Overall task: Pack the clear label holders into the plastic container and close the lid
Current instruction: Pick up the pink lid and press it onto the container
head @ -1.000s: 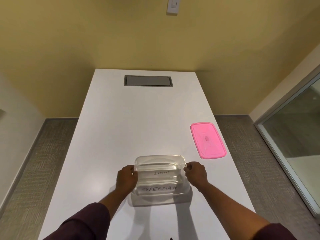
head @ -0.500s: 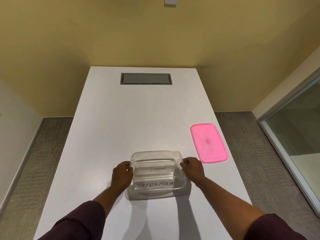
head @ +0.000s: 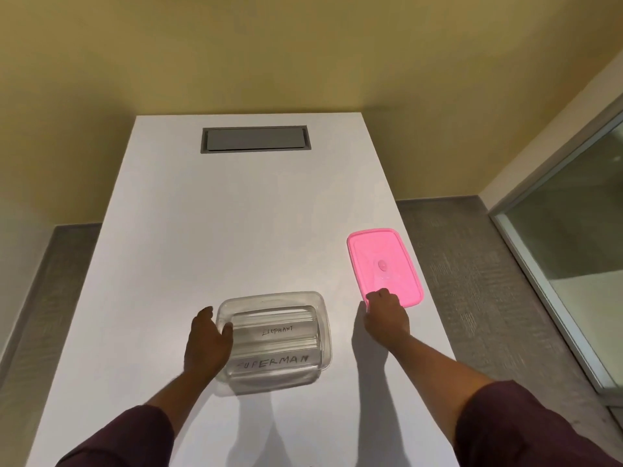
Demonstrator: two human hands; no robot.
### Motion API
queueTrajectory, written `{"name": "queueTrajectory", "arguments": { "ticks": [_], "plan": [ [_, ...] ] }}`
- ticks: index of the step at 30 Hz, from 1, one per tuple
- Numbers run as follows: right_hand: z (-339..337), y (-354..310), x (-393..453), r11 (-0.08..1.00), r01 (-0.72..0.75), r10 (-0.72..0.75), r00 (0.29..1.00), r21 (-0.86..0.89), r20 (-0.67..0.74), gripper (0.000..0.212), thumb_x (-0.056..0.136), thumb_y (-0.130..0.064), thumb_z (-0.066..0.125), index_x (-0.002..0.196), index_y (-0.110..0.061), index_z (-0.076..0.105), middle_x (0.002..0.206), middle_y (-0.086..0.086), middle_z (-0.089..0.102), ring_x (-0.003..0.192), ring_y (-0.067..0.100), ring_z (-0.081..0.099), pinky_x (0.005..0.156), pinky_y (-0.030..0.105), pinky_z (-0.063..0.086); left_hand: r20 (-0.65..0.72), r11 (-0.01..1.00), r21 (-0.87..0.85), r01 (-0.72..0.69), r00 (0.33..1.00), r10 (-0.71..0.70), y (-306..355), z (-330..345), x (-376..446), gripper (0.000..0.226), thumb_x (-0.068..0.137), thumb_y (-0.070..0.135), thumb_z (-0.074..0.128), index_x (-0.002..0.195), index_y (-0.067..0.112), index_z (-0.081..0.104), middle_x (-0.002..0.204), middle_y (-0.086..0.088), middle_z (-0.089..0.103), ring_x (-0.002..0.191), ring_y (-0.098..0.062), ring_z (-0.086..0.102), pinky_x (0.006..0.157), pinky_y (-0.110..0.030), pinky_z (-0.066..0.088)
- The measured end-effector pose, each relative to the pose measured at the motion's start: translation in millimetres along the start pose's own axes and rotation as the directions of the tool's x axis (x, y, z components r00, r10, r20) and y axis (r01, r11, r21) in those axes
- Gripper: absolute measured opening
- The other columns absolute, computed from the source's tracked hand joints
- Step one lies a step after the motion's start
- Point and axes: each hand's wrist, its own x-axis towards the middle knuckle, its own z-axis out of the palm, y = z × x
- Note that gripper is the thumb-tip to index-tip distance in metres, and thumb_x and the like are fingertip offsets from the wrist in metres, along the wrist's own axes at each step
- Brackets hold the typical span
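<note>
step: fetching lid | right hand (head: 386, 311) pinches pink lid (head: 384, 264) near corner | left hand (head: 207, 342) spread against clear container (head: 273, 338), label holders (head: 276, 345) inside | next: carry lid over, align, press shut

One head-worn camera looks forward and steeply down along the white worktop (head: 236, 230) from its near end. The near half lies close beneath it; the far end meets the yellow wall (head: 303, 55).

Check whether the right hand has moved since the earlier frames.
Yes. The right hand left the container and went right, onto the near corner of the pink lid.
</note>
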Motion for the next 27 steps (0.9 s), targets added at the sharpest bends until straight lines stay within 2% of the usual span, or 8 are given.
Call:
{"name": "queueTrajectory", "arguments": {
  "ticks": [3,7,10,14,18,24,27],
  "plan": [
    [5,12,2,0.985,0.050,-0.044,0.998,-0.166,0.040,0.026,0.102,-0.018,0.050,0.126,-0.018,0.058,0.120,0.003,0.061,0.109,0.024,0.060,0.086,0.036,0.054,-0.008,1.000,0.021,0.016,1.000,-0.016,-3,4,-7,0.062,0.095,0.023,0.062,0.146,-0.002,0.037,0.146,-0.021,0.048,0.136,-0.036,0.045,0.112,-0.046,0.038],
    [8,21,5,0.958,0.102,-0.087,0.994,-0.269,0.068,0.024,0.097,-0.012,0.054,0.120,-0.018,0.059,0.113,0.002,0.063,0.102,0.024,0.062,0.079,0.035,0.049,-0.030,0.999,0.026,0.032,0.999,-0.031,-5,8,-17,0.062,0.096,0.029,0.060,0.145,-0.001,0.038,0.145,-0.021,0.050,0.135,-0.037,0.048,0.111,-0.047,0.039],
    [10,24,5,0.948,0.120,-0.102,0.992,-0.295,0.076,0.020,0.098,-0.012,0.054,0.116,-0.018,0.061,0.109,0.001,0.066,0.099,0.024,0.064,0.078,0.035,0.047,-0.035,0.999,0.026,0.043,0.998,-0.043,-5,9,-27,0.062,0.097,0.033,0.058,0.145,-0.001,0.039,0.145,-0.020,0.050,0.135,-0.036,0.048,0.111,-0.047,0.039],
    [15,31,2,0.936,0.144,-0.117,0.988,-0.321,0.099,0.019,0.099,-0.012,0.055,0.115,-0.018,0.064,0.108,0.001,0.067,0.100,0.023,0.064,0.080,0.034,0.047,-0.027,1.000,0.023,0.010,1.000,-0.009,-2,11,-39,0.054,0.097,0.036,0.056,0.137,0.001,0.046,0.136,-0.019,0.055,0.126,-0.035,0.053,0.103,-0.045,0.044],
    [14,42,-3,0.924,0.177,-0.147,0.983,-0.339,0.113,0.021,0.100,-0.011,0.053,0.115,-0.016,0.067,0.109,0.003,0.067,0.101,0.023,0.065,0.083,0.034,0.052,-0.022,1.000,0.004,0.024,0.999,-0.024,7,13,-46,0.059,0.097,0.037,0.057,0.141,0.000,0.042,0.139,-0.018,0.054,0.129,-0.034,0.052,0.106,-0.045,0.043],
    [1,48,-10,0.971,0.140,-0.153,0.987,-0.195,-0.053,0.017,0.101,-0.018,0.050,0.111,-0.018,0.063,0.111,0.001,0.063,0.101,0.022,0.061,0.079,0.035,0.050,-0.048,0.999,0.029,0.017,0.999,-0.016,11,7,-51,0.059,0.096,0.031,0.060,0.140,-0.003,0.042,0.140,-0.022,0.052,0.131,-0.036,0.049,0.105,-0.044,0.041],
    [-18,39,-12,0.995,0.060,-0.042,0.974,0.076,-0.222,0.014,0.099,-0.012,0.052,0.106,-0.014,0.063,0.104,0.004,0.064,0.093,0.028,0.063,0.074,0.040,0.052,-0.061,1.000,0.020,0.011,0.998,-0.010,16,2,-52,0.067,0.096,0.031,0.060,0.147,-0.003,0.033,0.153,-0.021,0.037,0.143,-0.033,0.036,0.115,-0.043,0.033]
  ]
}}
